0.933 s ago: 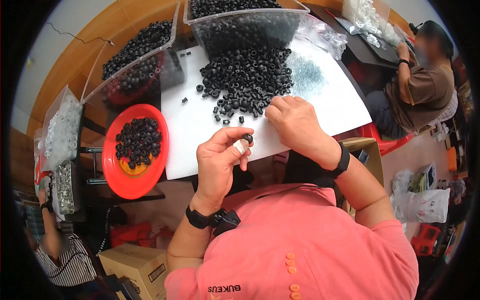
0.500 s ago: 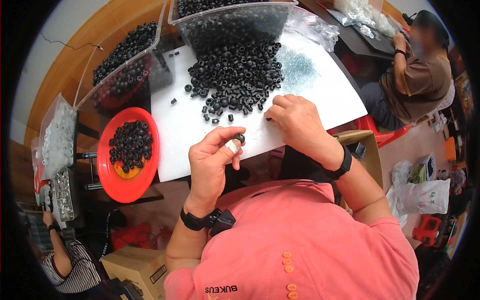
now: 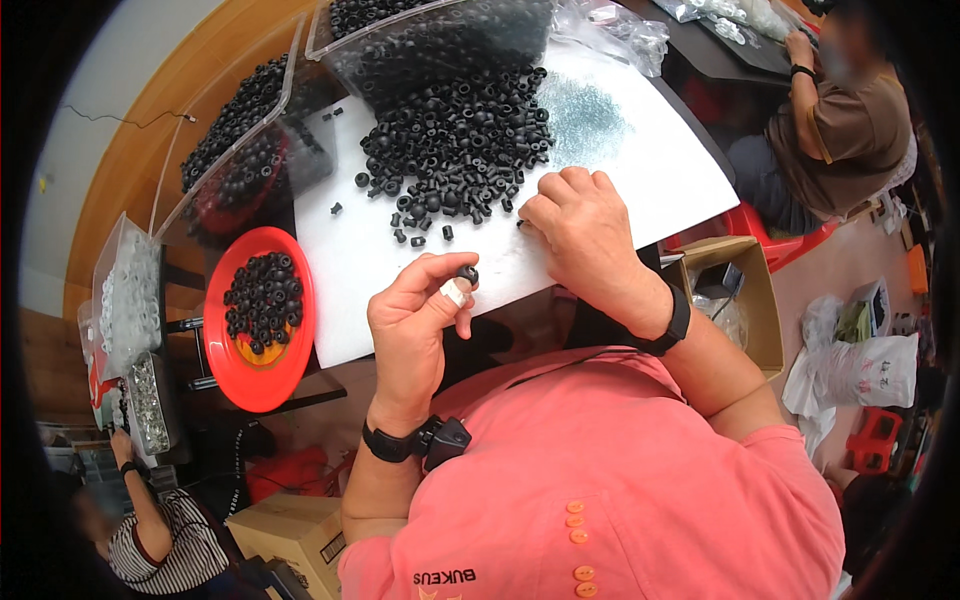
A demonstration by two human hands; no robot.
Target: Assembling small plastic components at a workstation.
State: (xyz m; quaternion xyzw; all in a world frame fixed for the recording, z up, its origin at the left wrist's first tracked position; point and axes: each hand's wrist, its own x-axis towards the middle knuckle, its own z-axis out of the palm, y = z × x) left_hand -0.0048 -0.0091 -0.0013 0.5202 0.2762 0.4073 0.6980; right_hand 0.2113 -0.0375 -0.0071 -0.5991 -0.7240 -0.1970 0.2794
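Observation:
Between thumb and fingertips, my left hand (image 3: 408, 325) pinches a small black ball with a hole (image 3: 467, 272) above the near edge of the white sheet (image 3: 345, 310). White tape (image 3: 455, 292) wraps its thumb. To the right, my right hand (image 3: 590, 240) rests low over the sheet, fingers curled together around a small dark piece (image 3: 522, 224), which is mostly hidden. Just beyond both hands spreads a heap of small black spool-shaped parts and balls (image 3: 455, 145). A few spool-shaped pieces (image 3: 447, 232) lie loose at its near side.
On the left sits a red plate (image 3: 222, 375) of black balls. Clear bins of black parts (image 3: 430, 45) stand behind the heap and at the left. A cardboard box (image 3: 765, 335) is by my right forearm. Two other people (image 3: 845, 130) sit nearby, right and lower left.
The whole view has shifted slightly. Both hands keep nearly the same pose, the left still pinching the black ball and the right still low over the sheet.

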